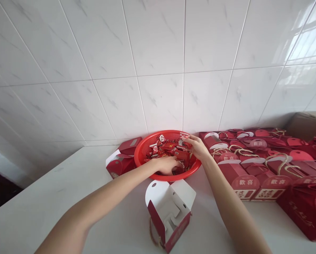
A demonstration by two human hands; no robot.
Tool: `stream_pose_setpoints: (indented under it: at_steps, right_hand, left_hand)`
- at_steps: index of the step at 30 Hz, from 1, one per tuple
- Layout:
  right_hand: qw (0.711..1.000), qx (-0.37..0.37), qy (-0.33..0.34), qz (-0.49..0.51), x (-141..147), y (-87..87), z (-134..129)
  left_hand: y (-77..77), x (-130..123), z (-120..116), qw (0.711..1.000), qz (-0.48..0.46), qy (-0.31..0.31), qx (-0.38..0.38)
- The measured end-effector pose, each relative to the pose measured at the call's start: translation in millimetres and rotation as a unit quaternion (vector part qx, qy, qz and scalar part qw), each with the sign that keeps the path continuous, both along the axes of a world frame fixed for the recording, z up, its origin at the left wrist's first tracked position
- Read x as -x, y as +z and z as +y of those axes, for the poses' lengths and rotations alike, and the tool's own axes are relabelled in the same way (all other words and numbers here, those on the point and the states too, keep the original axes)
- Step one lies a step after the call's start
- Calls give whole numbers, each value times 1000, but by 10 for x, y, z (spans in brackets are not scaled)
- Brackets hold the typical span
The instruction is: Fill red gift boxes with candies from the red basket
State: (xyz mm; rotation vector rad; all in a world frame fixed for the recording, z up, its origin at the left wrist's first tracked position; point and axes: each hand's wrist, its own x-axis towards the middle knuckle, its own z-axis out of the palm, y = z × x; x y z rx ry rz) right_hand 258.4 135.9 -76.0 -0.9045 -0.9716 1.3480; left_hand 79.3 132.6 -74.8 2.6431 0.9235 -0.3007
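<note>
A red plastic basket (139,150) with perforated sides holds a heap of red-wrapped candies (161,152). My left hand (168,165) reaches over its near rim into the heap, its fingertips hidden among the wrappers. At the basket's right side, my right hand (197,146) has its fingers closed on a small red and white candy packet (183,135). Directly in front of the basket stands an open gift box (171,208), white inside and dark red outside. Its flaps are spread, and a rope handle hangs at its left. Neither hand touches this box.
Closed red gift boxes (246,181) with rope handles stand in rows on the right. Another red box (120,164) sits behind the basket's left side. A brown carton (306,125) rests at the far right. White tiled wall (160,102) backs the white counter (54,197).
</note>
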Motion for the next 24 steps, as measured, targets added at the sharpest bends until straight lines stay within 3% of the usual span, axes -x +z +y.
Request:
stream_pose_setpoints:
  at_steps: [7, 15, 20, 24]
  right_hand:
    - [1000, -15, -9, 2, -2, -5, -26]
    - [1000, -17, -17, -4, -7, -28, -3]
    - [1000, -13, -16, -9, -3, -11, -15]
    - [1000, -9, -21, -13, 2, -12, -9]
  left_hand:
    - [-50, 72, 280, 989, -121, 88, 19]
    - [-81, 315, 609, 925, -297, 238, -20]
    - [-153, 347, 680, 898, -333, 287, -8]
    - [-169, 359, 686, 882, -343, 320, -39]
